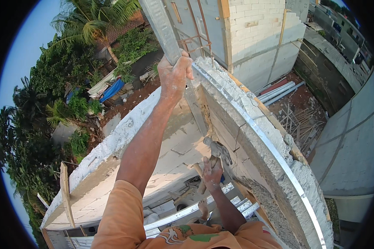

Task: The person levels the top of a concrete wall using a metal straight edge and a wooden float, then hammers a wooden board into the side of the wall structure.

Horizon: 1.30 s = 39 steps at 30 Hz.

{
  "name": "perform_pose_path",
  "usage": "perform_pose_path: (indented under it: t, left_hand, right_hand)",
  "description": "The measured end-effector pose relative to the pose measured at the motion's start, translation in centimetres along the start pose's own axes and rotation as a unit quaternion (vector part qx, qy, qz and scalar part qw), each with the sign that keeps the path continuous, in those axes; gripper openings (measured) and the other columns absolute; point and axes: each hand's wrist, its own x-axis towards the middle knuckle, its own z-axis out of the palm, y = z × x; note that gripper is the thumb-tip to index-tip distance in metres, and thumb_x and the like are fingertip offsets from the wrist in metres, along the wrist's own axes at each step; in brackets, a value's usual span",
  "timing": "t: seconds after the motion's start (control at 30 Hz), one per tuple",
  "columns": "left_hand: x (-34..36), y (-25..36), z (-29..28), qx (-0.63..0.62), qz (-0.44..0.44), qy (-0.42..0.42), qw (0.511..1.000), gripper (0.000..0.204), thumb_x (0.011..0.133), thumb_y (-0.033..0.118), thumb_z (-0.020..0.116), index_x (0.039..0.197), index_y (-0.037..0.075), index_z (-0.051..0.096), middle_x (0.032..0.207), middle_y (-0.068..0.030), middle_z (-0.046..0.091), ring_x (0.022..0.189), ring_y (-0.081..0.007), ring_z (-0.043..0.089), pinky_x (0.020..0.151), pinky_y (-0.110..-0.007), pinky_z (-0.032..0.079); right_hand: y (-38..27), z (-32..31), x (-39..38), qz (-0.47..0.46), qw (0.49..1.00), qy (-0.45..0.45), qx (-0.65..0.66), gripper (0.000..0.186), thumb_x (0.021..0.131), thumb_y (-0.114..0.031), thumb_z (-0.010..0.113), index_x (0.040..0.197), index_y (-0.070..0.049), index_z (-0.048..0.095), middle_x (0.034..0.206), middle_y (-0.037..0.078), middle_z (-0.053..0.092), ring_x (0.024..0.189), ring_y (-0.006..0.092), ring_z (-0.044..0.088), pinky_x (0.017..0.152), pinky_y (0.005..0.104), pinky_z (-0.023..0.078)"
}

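The left hand point(175, 76) is closed around a long grey metal bar point(158, 29), whose far end is cut off by the upper edge of the view; the fist covers its middle, and a narrower length shows on the near side, seeming to run on down against the wall's inner face. The right hand point(212, 174), lower and nearer the body, has its fingers around the short shaft of a dust-coated grey tool point(219, 150). Its head looks forked like a claw hammer's, but the coating blurs the shape, and the palm hides most of the shaft. Just left of that hand is a round wooden piece point(200, 180); whether it joins the tool is hard to tell.

The rough concrete wall top point(293, 155) curves along the right, crumbly and pale, with a bright, smooth metal strip point(259, 128) along it and a wooden plank point(274, 120) at its outer edge. To the left, another wall top point(108, 143) is lumpy with mortar. Below, a bare foot point(203, 208) is partly hidden among silvery rails point(176, 218), and the clutter beneath is too dark to make out. Far off stands a pale block wall point(253, 31), its upper part cut off.
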Motion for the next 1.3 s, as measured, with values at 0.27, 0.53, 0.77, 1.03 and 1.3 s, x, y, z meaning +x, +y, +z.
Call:
perform_pose_path:
  t: [0.27, 0.53, 0.77, 1.03, 1.3]
  left_hand:
    - [0.2, -0.2, -0.5, -0.017, -0.014, -0.017, 1.0, 0.013, 0.085, 0.006, 0.059, 0.096, 0.0, 0.055, 0.062, -0.0044, 0.052, 0.05, -0.0133, 0.05, 0.05, -0.031, 0.049]
    - [0.1, -0.4, -1.4, -0.037, -0.036, -0.03, 0.998, 0.011, 0.086, 0.01, 0.059, 0.094, 0.002, 0.056, 0.067, -0.0041, 0.055, 0.059, -0.0128, 0.055, 0.061, -0.033, 0.053]
    - [-0.4, 0.4, -2.4, -0.042, -0.049, -0.03, 0.997, 0.012, 0.087, 0.011, 0.057, 0.095, 0.002, 0.058, 0.072, -0.0032, 0.055, 0.063, -0.0118, 0.054, 0.063, -0.033, 0.051]
    - [-1.6, 0.7, -0.7, -0.143, -0.049, 0.024, 0.988, 0.013, 0.085, 0.011, 0.056, 0.094, 0.002, 0.059, 0.071, -0.0021, 0.054, 0.062, -0.0111, 0.052, 0.061, -0.03, 0.047]
    - [-0.4, -0.2, -1.6, -0.098, -0.045, 0.051, 0.993, 0.011, 0.084, 0.011, 0.058, 0.089, 0.002, 0.059, 0.063, -0.0006, 0.05, 0.056, -0.0102, 0.047, 0.057, -0.029, 0.045]
  right_hand:
    - [-2.2, 1.9, 5.6, -0.145, 0.987, 0.07, -0.01, 0.028, 0.095, -0.026, 0.066, 0.096, -0.003, 0.05, 0.061, -0.003, 0.049, 0.045, 0.0054, 0.045, 0.041, 0.0247, 0.036]
    - [-3.6, 3.3, 10.9, -0.402, 0.902, 0.065, -0.145, 0.034, 0.095, -0.012, 0.06, 0.125, 0.002, 0.054, 0.112, 0.009, 0.065, 0.099, 0.0171, 0.062, 0.08, 0.0295, 0.052]
    - [-9.3, 6.9, 13.0, -0.179, 0.982, -0.008, 0.067, 0.04, 0.094, -0.014, 0.058, 0.131, 0.001, 0.053, 0.126, 0.01, 0.06, 0.118, 0.0214, 0.055, 0.099, 0.0345, 0.045]
    - [-7.8, 5.0, 15.9, -0.275, 0.96, 0.023, -0.036, 0.035, 0.094, -0.023, 0.067, 0.118, 0.001, 0.059, 0.112, 0.009, 0.065, 0.101, 0.0174, 0.061, 0.088, 0.032, 0.049]
    - [-10.4, 6.1, 14.9, -0.26, 0.954, 0.057, -0.136, 0.023, 0.09, -0.007, 0.063, 0.11, 0.004, 0.062, 0.102, 0.01, 0.068, 0.095, 0.0191, 0.065, 0.085, 0.0334, 0.052]
